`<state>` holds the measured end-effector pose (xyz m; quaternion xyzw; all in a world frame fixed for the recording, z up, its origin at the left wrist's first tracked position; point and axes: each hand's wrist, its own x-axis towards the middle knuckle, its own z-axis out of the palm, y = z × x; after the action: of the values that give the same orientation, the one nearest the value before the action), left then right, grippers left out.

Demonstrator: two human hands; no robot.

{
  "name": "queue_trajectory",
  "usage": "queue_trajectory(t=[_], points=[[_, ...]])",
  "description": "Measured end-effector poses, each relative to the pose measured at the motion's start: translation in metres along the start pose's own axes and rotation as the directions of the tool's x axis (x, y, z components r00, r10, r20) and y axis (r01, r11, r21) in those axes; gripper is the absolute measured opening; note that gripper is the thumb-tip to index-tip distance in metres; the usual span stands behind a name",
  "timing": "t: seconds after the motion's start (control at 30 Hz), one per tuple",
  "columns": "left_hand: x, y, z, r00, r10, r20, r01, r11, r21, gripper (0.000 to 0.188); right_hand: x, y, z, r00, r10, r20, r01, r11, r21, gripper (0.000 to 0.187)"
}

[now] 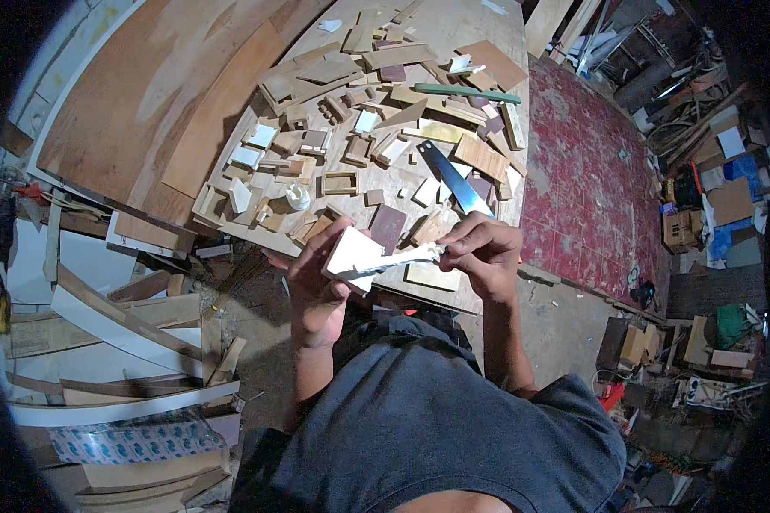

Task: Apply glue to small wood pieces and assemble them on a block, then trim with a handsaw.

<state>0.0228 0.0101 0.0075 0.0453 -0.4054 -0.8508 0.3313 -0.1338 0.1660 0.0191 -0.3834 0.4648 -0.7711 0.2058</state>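
My left hand (313,286) is closed around a small pale wooden block (352,255) with a slanted edge, held over the near edge of the workbench. Between the thumb and fingers of my right hand (488,255) is the end of a slim, crinkled white strip (404,257), perhaps a flattened tube. Its other end reaches across to the block and seems to touch its face; whether it is stuck there I cannot tell. Just beyond my right hand lies a saw blade (455,179). A small round white container (298,197) stands past my left hand.
Wood offcuts and small box-like wooden pieces (340,183) cover much of the plywood workbench (496,26). A green strip (466,92) lies at the back. Large boards (145,94) lean at the left, above stacked scrap panels (128,325). Red tiled flooring (582,188) spreads to the right, beside clutter.
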Motion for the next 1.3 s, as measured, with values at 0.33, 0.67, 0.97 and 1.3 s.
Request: queue_trajectory(t=[0.33,0.67,0.97,1.3], points=[[-0.004,0.005,-0.012,0.998,0.059,0.006,-0.059,0.998,0.026,0.078,-0.005,-0.004,0.014,0.988,-0.139,-0.069,0.111,0.945,-0.309,0.014],[-0.006,0.007,-0.017,0.999,0.024,0.026,-0.025,0.999,0.028,0.078,-0.003,0.005,0.019,0.982,-0.184,-0.051,0.158,0.932,-0.326,0.015],[-0.008,0.01,-0.017,0.999,0.024,0.031,-0.024,1.0,0.018,0.076,-0.002,0.004,0.019,0.965,-0.262,0.022,0.253,0.899,-0.358,0.02],[-0.009,0.011,-0.01,0.999,-0.033,0.004,0.033,0.997,-0.067,0.078,0.0,-0.002,0.013,0.934,-0.337,0.118,0.356,0.842,-0.405,0.017]])
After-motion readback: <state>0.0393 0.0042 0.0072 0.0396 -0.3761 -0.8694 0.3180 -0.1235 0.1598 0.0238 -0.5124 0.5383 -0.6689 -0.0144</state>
